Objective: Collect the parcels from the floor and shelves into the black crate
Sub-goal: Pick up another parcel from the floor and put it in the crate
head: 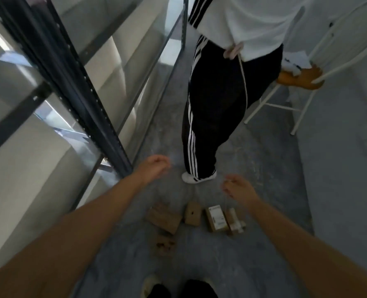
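a: where are the parcels (pixel 164 219)?
b: small cardboard ones, clustered on the grey floor (pixel 275 190) near the metal shelving (pixel 88 108).
a: and the hands?
b: left hand (pixel 156 166) and right hand (pixel 237 187) hover above them, fingers loosely curled, holding nothing. a person in striped trousers (pixel 201 125) stands just beyond.

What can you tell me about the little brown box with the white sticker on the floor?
The little brown box looks like cardboard, with a white label on top, its print too blurred to read. It lies flat and closed on the grey floor, slightly askew. A tan padded parcel sits just left of it; a smaller parcel seems to touch its right side. The right hand hovers beyond it, empty, not touching.
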Tool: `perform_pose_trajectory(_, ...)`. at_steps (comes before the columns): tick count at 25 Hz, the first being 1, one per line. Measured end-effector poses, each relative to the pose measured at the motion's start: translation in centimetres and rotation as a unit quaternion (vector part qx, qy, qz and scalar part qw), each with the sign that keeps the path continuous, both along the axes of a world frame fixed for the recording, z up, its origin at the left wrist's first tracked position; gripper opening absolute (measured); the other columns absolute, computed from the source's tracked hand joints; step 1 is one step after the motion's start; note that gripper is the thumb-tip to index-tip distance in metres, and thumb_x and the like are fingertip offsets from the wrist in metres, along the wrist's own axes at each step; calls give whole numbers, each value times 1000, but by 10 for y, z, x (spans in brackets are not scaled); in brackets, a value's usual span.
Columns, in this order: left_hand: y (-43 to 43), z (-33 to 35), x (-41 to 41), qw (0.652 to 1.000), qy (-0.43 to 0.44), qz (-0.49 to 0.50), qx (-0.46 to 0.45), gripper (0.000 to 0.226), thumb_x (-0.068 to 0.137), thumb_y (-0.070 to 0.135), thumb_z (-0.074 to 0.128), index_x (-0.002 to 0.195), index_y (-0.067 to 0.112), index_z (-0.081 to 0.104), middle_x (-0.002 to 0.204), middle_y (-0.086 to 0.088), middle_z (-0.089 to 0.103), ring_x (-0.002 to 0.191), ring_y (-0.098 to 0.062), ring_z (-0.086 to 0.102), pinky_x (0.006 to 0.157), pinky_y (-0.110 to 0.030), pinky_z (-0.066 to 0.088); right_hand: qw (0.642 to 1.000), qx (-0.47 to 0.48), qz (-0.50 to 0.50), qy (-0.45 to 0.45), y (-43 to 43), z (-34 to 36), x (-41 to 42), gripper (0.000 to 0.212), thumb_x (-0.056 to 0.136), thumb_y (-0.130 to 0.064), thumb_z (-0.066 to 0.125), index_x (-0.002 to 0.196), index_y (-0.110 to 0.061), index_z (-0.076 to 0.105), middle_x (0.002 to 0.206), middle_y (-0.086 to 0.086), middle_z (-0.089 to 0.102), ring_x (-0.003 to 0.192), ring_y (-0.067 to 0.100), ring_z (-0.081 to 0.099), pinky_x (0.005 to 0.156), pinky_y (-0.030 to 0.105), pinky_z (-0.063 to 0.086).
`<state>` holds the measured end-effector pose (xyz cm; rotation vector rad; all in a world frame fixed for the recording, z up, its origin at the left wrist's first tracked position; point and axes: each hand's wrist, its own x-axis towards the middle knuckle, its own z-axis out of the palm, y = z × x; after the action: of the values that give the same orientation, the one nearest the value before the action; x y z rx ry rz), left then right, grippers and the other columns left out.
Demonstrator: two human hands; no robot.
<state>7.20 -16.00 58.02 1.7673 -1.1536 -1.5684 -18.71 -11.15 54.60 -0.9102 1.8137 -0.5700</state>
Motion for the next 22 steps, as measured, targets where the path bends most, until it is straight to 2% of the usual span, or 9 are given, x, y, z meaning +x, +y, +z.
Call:
perform_pose_trajectory(2, 3, -81, 3, 1000, -18, 2, 11, 19, 90, -1, 51, 82, 13, 61, 75, -3, 57, 67, -10, 51, 59, -14, 43, 1000, 22, 20, -4, 0, -75, 12, 22, 91, -5, 50, 111, 1, 58, 95, 20, 65, 79, 22, 62, 64, 18, 46)
perform_pose_trajectory(5, 9, -192, 10, 999, -45, -8, 28, 15, 91, -5, 49, 98, 3, 60, 75, -2, 54, 65, -6, 46, 50, -3, 38, 998, 55, 34, -12, 7, -187, 19, 19, 91, -6, 53, 108, -7, 60, 98, 13, 65, 80, 17, 59, 67, 18, 47)
perform_pose_trajectory(8, 10, -307, 8, 998, -32, -20, 50, 28, 92, -6, 46, 74, 14, 55, 72, -1, 51, 65, -9, 46, 57, -9, 40, 996, 78, 37, -14, 15, -299, 16, 26, 90, -12, 55, 116, -10, 59, 113, 17, 64, 96, 28, 61, 83, 36, 49)
perform_pose_trajectory(10, 8, -377, -5, 996, 2, -22, 89, 24, 94, 0, 47, 78, 17, 53, 77, -2, 54, 70, -11, 50, 62, -14, 44, 996, 85, 24, 9, 15, -367, 7, 28, 88, -14, 56, 116, -12, 59, 110, 14, 65, 100, 29, 61, 87, 39, 49)
perform_pose_trajectory(12, 6, -437, -26, 990, 46, -27, 130, 10, 94, 10, 49, 92, 17, 55, 91, -2, 57, 83, -13, 54, 77, -24, 46, 995, 92, 14, 20, 14, -423, -4, 27, 88, -13, 55, 115, -12, 58, 102, 10, 63, 91, 24, 59, 80, 36, 49)
perform_pose_trajectory(15, 2, -507, -64, 989, 28, -98, 105, 30, 93, 23, 53, 121, 14, 54, 114, -1, 54, 111, -15, 50, 96, -30, 37, 996, 84, 20, 34, 14, -488, -23, 13, 88, -13, 54, 98, -7, 60, 86, 6, 59, 73, 14, 53, 61, 27, 41)
perform_pose_trajectory(18, -1, -552, -100, 988, 14, -128, 88, 41, 92, 27, 55, 129, 10, 51, 129, -8, 55, 119, -19, 49, 95, -26, 39, 998, 43, 8, 40, 14, -533, -36, 8, 87, -15, 56, 94, -12, 58, 77, -5, 57, 71, 6, 51, 56, 17, 37)
perform_pose_trajectory(20, 3, -570, -123, 986, 15, -133, 98, 44, 91, 26, 56, 131, 10, 48, 132, -8, 52, 115, -17, 49, 87, -21, 40, 998, 1, -13, 55, 20, -551, -44, 15, 87, -14, 58, 101, -16, 57, 87, -8, 58, 84, 12, 55, 67, 21, 43)
perform_pose_trajectory(22, 10, -578, -141, 983, 8, -145, 112, 51, 91, 28, 57, 136, 10, 43, 133, -6, 49, 117, -16, 47, 91, -21, 38, 992, -30, -59, 103, 30, -560, -53, 31, 86, -14, 61, 116, -9, 56, 110, 6, 59, 105, 24, 55, 87, 34, 45)
